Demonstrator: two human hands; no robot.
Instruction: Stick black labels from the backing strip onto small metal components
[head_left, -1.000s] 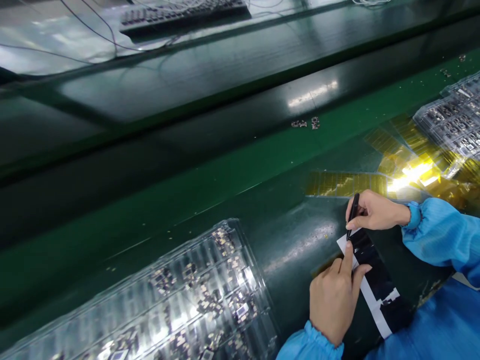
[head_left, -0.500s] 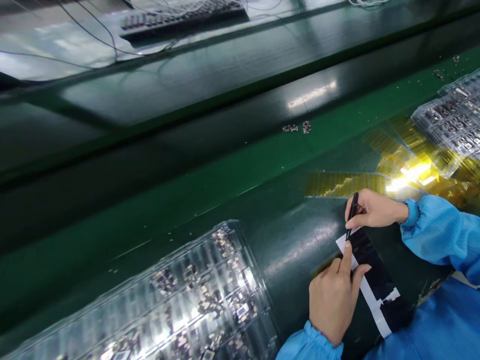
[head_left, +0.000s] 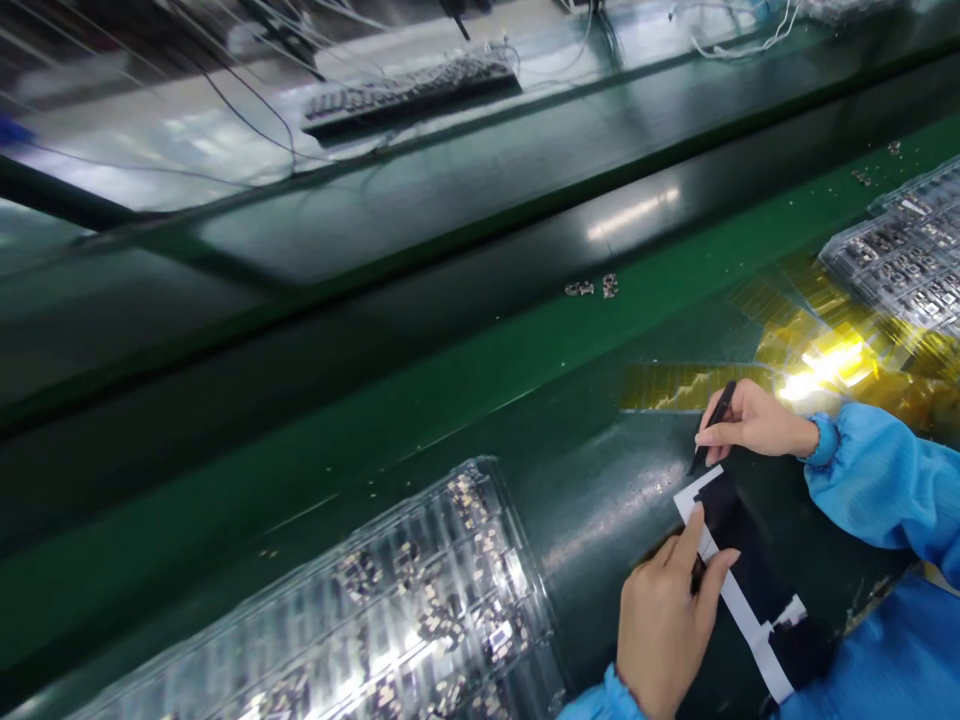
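In my right hand (head_left: 742,418) I grip black tweezers (head_left: 721,408), their tips pointing down just beyond the far end of a white strip. That white backing (head_left: 742,605) carries a black film (head_left: 739,530) with a ragged white cut-out toward its near end. My left hand (head_left: 664,610) presses on the strip, index finger stretched out near its far end and thumb spread onto the black film. Its other fingers are partly tucked under and hidden. Under the left hand something dark amber peeks out.
A clear tray of small electronic parts (head_left: 420,610) lies to the left. Amber film strips (head_left: 690,385) and another parts tray (head_left: 922,250) are at the right. Small circuit boards (head_left: 609,287) rest on the green bench farther back, below a raised dark ledge (head_left: 465,150).
The tweezers have lifted off the strip beside my left fingertip and tilted, their tips now past its far end. My left hand keeps its place on the strip. The whole view has shifted slightly.
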